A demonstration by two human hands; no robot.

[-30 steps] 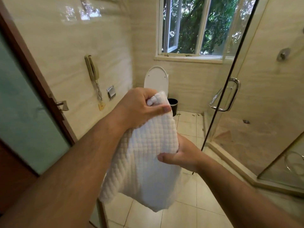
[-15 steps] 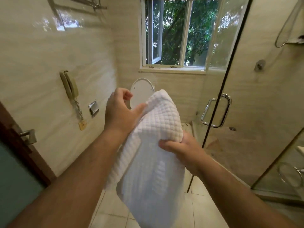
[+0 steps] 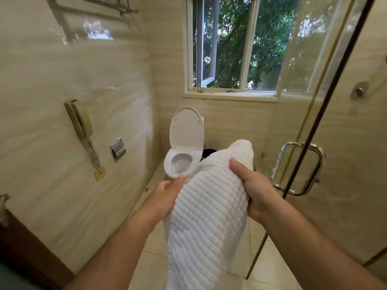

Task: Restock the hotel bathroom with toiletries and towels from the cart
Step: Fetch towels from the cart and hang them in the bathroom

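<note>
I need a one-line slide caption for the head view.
Left hand and right hand hold a white towel before the open toilet and window.

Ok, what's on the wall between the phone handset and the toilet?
A chrome paper holder sits between the phone and the toilet, seen in the head view.

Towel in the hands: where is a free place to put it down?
The wall rack above the phone looks bare. Floor tiles between left wall and glass door are free. The corner by the toilet and bin is crowded.
</note>
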